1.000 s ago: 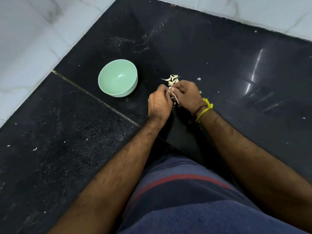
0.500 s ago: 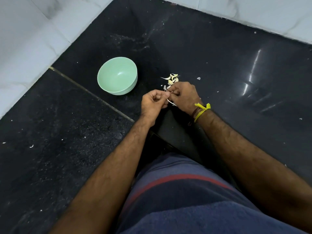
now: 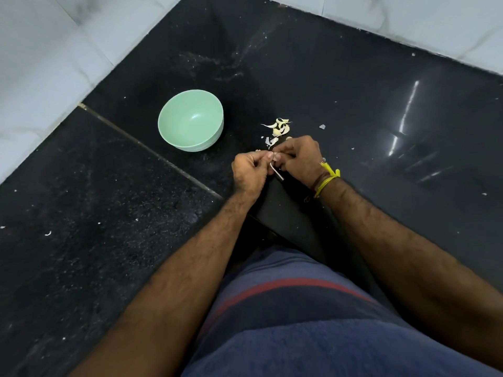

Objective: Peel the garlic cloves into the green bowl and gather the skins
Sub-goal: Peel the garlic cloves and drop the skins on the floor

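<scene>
Both hands are held together just above a black stone counter (image 3: 353,110). The left hand (image 3: 251,174) is seen with its fingers curled inward, its fingertips pinched on a small pale item that is met from the other side by the fingertips of the right hand (image 3: 298,156), which are likewise curled around it. This item is taken to be a garlic clove (image 3: 275,158), though it is almost wholly hidden by the fingers and its shape cannot be made out. A thin pale strip of skin (image 3: 277,174) is seen hanging down from between the two hands, toward the person's body.

A yellow thread band (image 3: 328,178) is worn on the right wrist, with a darker band beside it.

A small heap of garlic skins (image 3: 280,127) is seen on the counter just beyond the right hand, with a few loose flakes close to its knuckles. One separate scrap (image 3: 322,127) lies further to the right of the heap.

The green bowl (image 3: 174,131) is set upright on the counter beyond and to the left of the left hand, apart from both hands; only its bare inside can be seen. A blue cloth with a red stripe (image 3: 299,284) is visible below the forearms.
</scene>
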### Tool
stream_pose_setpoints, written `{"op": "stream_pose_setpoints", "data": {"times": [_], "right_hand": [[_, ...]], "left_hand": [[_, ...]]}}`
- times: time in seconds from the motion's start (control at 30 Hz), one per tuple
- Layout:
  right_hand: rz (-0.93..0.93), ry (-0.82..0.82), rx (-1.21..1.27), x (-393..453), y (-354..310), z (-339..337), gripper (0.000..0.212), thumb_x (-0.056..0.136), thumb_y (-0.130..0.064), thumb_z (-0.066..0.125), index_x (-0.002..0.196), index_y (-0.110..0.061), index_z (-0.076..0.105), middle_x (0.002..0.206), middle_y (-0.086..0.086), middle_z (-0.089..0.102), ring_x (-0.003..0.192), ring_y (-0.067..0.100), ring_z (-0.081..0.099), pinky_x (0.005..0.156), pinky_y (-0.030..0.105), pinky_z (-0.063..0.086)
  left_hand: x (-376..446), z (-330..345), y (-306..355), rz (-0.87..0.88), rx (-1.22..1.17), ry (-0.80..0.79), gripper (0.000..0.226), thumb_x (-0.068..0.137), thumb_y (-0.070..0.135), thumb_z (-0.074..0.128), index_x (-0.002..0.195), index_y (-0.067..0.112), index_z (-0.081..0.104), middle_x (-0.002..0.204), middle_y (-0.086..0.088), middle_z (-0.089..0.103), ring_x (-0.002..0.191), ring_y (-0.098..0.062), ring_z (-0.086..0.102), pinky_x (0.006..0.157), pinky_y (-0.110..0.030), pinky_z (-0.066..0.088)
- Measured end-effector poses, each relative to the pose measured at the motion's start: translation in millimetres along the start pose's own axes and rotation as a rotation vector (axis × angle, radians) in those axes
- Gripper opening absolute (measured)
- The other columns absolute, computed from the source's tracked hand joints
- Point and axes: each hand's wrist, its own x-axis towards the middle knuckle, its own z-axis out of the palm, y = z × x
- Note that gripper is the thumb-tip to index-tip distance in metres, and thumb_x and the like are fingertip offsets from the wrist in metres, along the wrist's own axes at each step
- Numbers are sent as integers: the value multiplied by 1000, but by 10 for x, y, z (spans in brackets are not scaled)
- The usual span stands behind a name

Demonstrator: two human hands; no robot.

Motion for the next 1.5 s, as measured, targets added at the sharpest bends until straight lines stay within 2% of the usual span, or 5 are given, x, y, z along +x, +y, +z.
{"op": "stream_pose_setpoints", "data": {"times": [0.27,0.7,0.8,0.97,1.5], "right_hand": [[164,-102,344,64,-64,-72,11,94,0,62,101,3,70,73,10,69,55,8,63,58,21,53],[305,125,527,68,-111,-22,7,85,-9,75,92,-9,74,67,-1,66,52,2,55,50,15,46],[316,107,574,64,-118,-4,9,85,-7,75,93,-4,72,69,4,67,53,8,59,50,19,50],[300,61,663,35,-127,-6,6,84,-1,74,90,0,72,72,10,69,54,10,63,56,21,56],[270,87,624,-74,34,57,7,84,2,73,89,-3,74,79,13,73,62,16,68,64,29,57]], "left_hand": [[73,-67,37,-49,-106,-52,10,96,8,66,97,6,76,78,-10,73,65,-13,62,61,-22,53],[139,-117,173,106,475,125,32,91,14,72,123,18,71,109,1,57,79,-8,57,81,-16,49],[53,-85,226,189,265,177,17,93,16,71,108,15,77,99,-1,68,77,-4,61,76,-15,51],[-11,-50,231,-74,-223,-44,19,86,13,79,97,-2,75,76,-10,74,64,-12,67,61,-22,54],[-118,58,139,-112,-285,-91,13,97,4,63,100,-3,74,79,-13,75,72,-23,72,66,-24,60]]}}
